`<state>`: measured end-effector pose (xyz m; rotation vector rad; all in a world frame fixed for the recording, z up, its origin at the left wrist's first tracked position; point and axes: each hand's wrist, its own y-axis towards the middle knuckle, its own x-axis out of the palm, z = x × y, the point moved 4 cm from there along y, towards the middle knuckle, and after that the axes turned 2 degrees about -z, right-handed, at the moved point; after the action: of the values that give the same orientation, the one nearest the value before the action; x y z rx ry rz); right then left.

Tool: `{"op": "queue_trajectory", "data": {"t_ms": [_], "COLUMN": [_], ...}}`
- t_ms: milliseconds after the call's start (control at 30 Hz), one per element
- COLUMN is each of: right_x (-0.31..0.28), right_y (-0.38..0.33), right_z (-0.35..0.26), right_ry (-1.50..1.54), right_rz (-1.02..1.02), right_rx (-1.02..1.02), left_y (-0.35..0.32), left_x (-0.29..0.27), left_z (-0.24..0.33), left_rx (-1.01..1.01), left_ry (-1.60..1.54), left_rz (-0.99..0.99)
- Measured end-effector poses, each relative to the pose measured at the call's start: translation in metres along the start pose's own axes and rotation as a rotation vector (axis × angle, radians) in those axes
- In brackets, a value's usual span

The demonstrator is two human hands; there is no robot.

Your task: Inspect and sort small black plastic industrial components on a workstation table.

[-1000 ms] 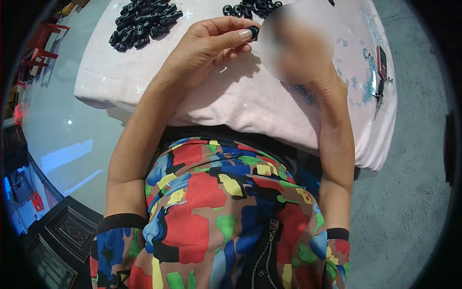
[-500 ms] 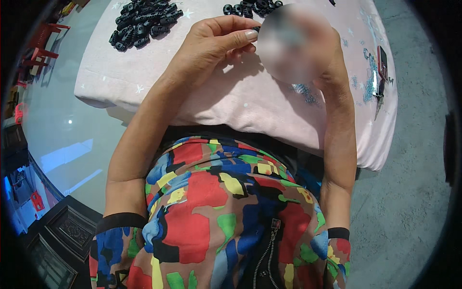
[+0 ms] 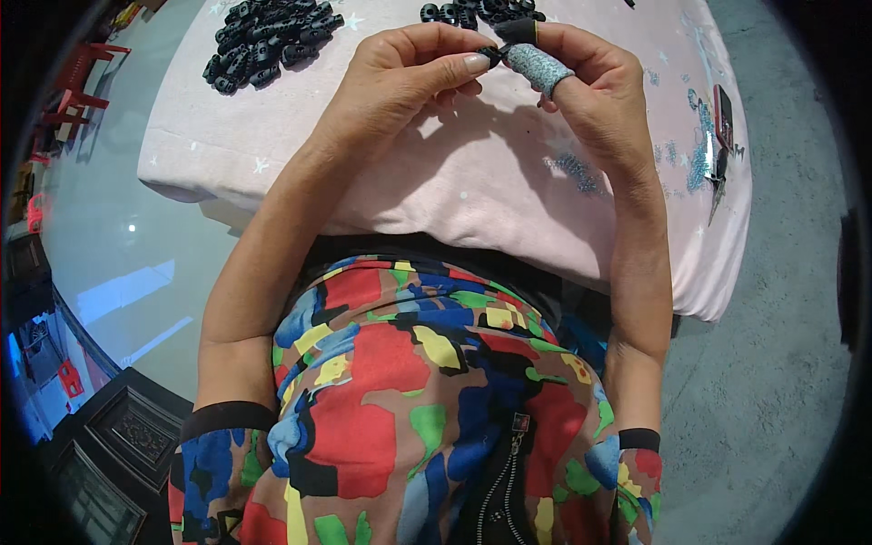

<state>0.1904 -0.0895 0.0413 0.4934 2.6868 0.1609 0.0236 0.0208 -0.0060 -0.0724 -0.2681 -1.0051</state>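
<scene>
Above the table, my left hand (image 3: 400, 77) pinches a small black plastic cord lock (image 3: 490, 56) between thumb and forefinger. My right hand (image 3: 604, 100) is closed right beside it, fingertips close to the piece. A grey textured sleeve (image 3: 540, 70) wraps its thumb, and a black cover (image 3: 517, 32) sits on its forefinger. What lies between these two fingertips is too small to make out. A heap of similar black cord locks (image 3: 263, 41) lies beyond my left hand. Another group of them (image 3: 450, 14) lies beyond the fingertips, partly hidden by my right hand.
A pink cloth with stars (image 3: 409, 204) covers the table. On its right edge lie a dark red-edged object (image 3: 722, 118) and a pointed metal tool (image 3: 717, 195). Red stools (image 3: 86, 86) stand on the floor at the left. A dark carved panel (image 3: 136, 431) is at lower left.
My right hand, blurred half a second ago, now shows clearly with its covered thumb and forefinger at the cord lock. My left hand keeps its pinch in nearly the same place.
</scene>
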Motion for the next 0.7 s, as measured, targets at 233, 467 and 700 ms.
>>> {"op": "queue_trajectory", "data": {"t_ms": [233,467,700], "right_x": [-0.0055,-0.0052,-0.0053], "right_y": [0.0016,-0.0001,0.0000], "right_z": [0.0052,0.0053,0.0063], "right_ry": [0.019,-0.051,-0.007], "right_rz": [-0.030,-0.048,-0.056], "right_rx": [0.004,0.014,0.037], "left_y": [-0.0031,-0.0018,-0.0025], "left_x": [0.0031,0.0003,0.0004], "left_z": [0.0050,0.0021,0.0016], "left_rx": [-0.006,0.014,0.017], "left_ry": [0.028,0.097,0.076], "left_rz": [0.000,-0.006,-0.009]}}
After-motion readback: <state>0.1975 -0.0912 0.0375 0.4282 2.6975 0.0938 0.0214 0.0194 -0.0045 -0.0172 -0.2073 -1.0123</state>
